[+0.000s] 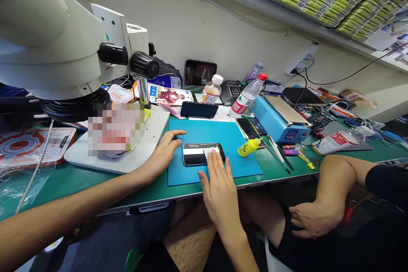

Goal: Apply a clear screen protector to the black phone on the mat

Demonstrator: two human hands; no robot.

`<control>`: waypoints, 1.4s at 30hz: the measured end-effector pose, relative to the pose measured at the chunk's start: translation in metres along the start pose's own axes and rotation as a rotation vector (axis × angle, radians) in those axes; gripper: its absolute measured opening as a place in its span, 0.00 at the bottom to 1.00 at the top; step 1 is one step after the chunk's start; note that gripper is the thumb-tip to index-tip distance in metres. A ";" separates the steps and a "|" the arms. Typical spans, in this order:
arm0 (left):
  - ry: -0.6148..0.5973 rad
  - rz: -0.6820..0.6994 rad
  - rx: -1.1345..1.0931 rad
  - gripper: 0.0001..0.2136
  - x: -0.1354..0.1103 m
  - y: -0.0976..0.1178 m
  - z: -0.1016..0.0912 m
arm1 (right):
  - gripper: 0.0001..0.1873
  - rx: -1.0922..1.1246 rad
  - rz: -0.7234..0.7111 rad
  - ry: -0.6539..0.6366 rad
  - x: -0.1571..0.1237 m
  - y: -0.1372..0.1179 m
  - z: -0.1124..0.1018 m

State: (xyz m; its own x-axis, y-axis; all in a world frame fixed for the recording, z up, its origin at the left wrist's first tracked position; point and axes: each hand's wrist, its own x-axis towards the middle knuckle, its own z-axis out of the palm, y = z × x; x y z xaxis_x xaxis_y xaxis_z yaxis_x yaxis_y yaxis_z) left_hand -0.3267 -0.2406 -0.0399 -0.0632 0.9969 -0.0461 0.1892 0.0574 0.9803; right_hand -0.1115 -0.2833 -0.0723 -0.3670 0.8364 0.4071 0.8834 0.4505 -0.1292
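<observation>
A black phone (197, 154) lies face up on a blue work mat (223, 136) at the front of the green bench. My right hand (219, 182) rests on the phone's right end, fingers held together and flat, pressing a small white cloth or pad (211, 152) against the screen. My left hand (167, 149) lies on the mat's left edge, fingers curled loosely, touching the phone's left side and holding nothing.
A large white microscope (63, 42) fills the upper left over its white base plate (153, 136). A yellow squeeze bottle (249, 147), tweezers (278, 153), a blue heating unit (280, 121), water bottles (247, 100), and another phone (199, 109) surround the mat. Another person's arm (331, 191) rests at the right.
</observation>
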 end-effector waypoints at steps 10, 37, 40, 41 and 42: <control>-0.045 -0.005 0.071 0.18 0.000 -0.002 -0.002 | 0.36 0.061 0.136 -0.014 0.029 0.027 0.006; -0.246 -0.345 -0.465 0.16 0.062 0.048 0.017 | 0.31 0.070 0.148 0.101 -0.001 0.023 0.002; -0.244 -0.301 -0.354 0.16 0.056 0.040 0.017 | 0.31 0.056 0.166 0.091 -0.002 0.022 -0.001; -0.237 -0.270 -0.294 0.19 0.051 0.035 0.016 | 0.31 0.055 0.171 0.088 -0.002 0.021 -0.002; -0.230 -0.215 -0.200 0.21 0.044 0.030 0.016 | 0.31 0.057 0.175 0.083 -0.003 0.021 -0.003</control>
State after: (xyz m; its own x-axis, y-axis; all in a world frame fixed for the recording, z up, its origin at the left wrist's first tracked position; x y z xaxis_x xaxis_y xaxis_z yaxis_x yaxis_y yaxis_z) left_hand -0.3086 -0.1944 -0.0159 0.1454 0.9504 -0.2750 -0.0012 0.2782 0.9605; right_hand -0.0911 -0.2772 -0.0737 -0.1820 0.8757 0.4473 0.9128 0.3196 -0.2542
